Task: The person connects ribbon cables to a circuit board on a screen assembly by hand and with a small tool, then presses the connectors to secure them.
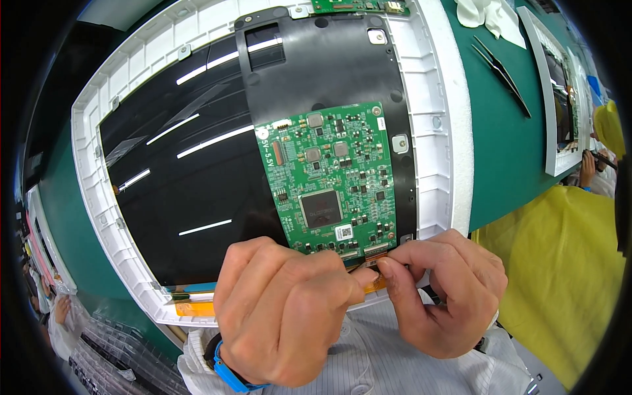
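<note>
A green circuit board (359, 168) lies on a black backing plate (329, 66) inside a white plastic frame (431, 85). At the board's near edge, a short orange flat flex cable (376, 258) meets a connector. My right hand (451, 293) pinches this cable between thumb and forefinger. Just left of it, my left hand (283, 309) is closed, its fingertips close to the cable and over the board's near edge. Whatever those left fingers hold is hidden. A dark glossy display panel (191, 184) fills the frame's left part. Orange film (195, 309) shows along the frame's near edge.
Black tweezers (503, 76) rest on the green work surface (487, 178) at right, below white finger cots (490, 16). Another white-framed unit (550, 92) stands farther right. Yellow cloth (559, 263) covers the right foreground. Other people's hands (588, 170) appear at the edges.
</note>
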A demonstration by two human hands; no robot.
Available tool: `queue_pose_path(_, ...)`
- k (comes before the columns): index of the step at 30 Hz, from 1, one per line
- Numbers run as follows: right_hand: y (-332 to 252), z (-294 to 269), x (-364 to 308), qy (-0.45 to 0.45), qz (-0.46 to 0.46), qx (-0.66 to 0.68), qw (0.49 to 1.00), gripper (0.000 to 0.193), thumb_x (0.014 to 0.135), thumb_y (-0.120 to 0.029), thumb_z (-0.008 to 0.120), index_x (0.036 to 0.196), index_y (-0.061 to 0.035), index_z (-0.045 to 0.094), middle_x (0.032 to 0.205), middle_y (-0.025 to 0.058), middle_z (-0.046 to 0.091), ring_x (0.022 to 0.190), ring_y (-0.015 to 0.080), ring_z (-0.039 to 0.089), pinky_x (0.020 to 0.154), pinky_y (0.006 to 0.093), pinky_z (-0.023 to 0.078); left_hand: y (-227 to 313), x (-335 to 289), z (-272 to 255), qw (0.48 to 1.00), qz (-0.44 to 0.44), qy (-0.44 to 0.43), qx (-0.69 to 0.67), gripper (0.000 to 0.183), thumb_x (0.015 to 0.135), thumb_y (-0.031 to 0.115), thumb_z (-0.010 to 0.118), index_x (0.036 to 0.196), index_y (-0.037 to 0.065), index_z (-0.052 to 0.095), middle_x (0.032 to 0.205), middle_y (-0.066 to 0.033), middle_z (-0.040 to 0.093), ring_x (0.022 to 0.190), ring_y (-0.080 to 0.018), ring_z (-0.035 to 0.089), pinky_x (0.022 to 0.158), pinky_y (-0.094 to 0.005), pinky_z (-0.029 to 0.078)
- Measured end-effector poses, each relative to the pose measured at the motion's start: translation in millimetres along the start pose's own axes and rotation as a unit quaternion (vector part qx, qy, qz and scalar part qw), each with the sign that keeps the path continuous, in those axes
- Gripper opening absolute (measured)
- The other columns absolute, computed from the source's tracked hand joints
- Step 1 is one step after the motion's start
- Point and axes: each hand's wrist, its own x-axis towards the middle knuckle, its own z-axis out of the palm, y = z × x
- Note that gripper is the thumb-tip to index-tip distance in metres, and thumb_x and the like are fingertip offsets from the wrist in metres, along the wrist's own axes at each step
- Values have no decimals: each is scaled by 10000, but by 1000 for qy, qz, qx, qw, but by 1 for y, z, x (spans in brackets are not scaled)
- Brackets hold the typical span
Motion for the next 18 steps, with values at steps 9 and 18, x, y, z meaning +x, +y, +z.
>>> queue_pose_path(9,0,0,2,-3,-2,4,1000,178,749,-22,844,868,-30,713,680,54,626,434,193,516,410,315,383,-1,1,-1,1000,-1,4,15,360,712,54,947,842,100,614,723,-6,686,593,-158,541,650,-331,407)
queue_pose_path(18,11,9,1,78,-73,30,994,356,617,22,800,968,-36,788,737,42,631,477,127,518,414,267,369,-1,-1,1,1000,-6,9,-2,387,686,73,964,841,105,611,721,-8,694,606,-156,540,639,-332,392)
